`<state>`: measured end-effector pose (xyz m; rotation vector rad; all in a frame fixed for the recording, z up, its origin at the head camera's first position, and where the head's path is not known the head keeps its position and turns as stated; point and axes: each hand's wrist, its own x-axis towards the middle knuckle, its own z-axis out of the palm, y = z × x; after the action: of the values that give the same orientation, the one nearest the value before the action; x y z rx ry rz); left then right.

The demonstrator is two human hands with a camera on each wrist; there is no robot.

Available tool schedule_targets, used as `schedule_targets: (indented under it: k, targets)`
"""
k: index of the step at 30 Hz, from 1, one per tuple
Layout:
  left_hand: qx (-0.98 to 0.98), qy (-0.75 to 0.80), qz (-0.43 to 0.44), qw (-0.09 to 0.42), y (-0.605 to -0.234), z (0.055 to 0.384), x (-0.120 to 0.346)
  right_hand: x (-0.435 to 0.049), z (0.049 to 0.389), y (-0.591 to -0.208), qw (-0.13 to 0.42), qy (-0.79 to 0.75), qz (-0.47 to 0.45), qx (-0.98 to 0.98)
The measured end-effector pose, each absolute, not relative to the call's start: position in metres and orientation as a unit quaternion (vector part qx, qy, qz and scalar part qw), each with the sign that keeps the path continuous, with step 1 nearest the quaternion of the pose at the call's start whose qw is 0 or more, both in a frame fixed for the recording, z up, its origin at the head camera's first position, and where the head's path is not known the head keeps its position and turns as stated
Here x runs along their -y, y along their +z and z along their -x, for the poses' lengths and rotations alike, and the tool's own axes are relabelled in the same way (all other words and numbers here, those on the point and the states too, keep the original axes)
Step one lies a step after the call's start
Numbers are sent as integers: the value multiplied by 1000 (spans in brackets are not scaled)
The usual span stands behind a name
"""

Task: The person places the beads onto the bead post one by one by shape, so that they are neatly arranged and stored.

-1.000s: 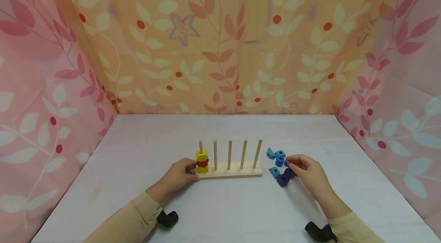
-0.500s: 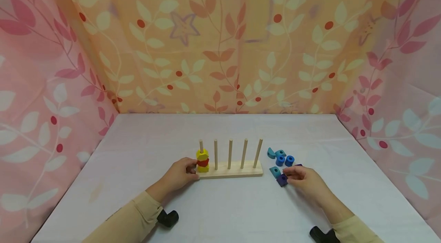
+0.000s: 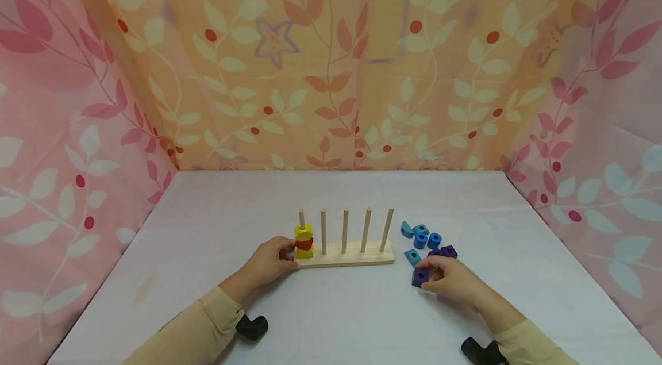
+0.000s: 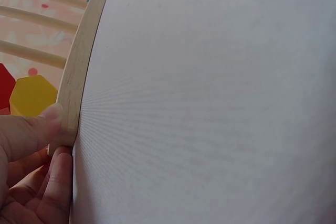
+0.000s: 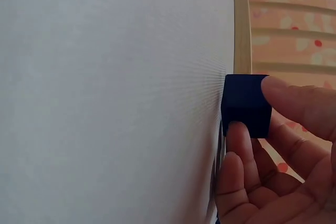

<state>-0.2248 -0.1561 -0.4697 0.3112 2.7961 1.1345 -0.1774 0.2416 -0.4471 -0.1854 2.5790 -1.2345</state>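
Plenty of white table to play with: a wide stretch in front of the wooden peg board, another behind it, right up to the far edge at the orange curtain. Pink curtains along both sides, well away from everything. Tighter at the board's right end, with just a narrow gap before the loose bunch: teal pieces, blue pieces and purple pieces, all close together.

Pinched in the right grip: a dark purple block, between thumb and fingers, so narrowed to roughly the block's own width. Looks more navy in the right wrist view, btw. Held just on the near side of the closest teal one, hole facing the head camera. Can't tell if lifted or touching the table.

Clamped in the left grip: the left end of the board, also narrow, digits closed round the corner. Right beside that, threaded on the leftmost peg: yellow pieces top and bottom, a red piece sandwiched between.

Pose-wise, both forearms angled inward from the near side, beige sleeves, black mounts at the wrists.
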Motion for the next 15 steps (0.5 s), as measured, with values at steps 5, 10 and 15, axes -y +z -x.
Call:
schedule_targets:
  k: [5,10,15]
  targets:
    - [-918,378,-100,60,-469,223,155,-240,176,-449,148,-425,65,-891]
    - [-917,380,-106,55,-470,223,156,-240,178,-450,141,-416,82,-895]
    - [-915,385,-110,56,-468,223,156,-240,181,-443,132,-396,82,-905]
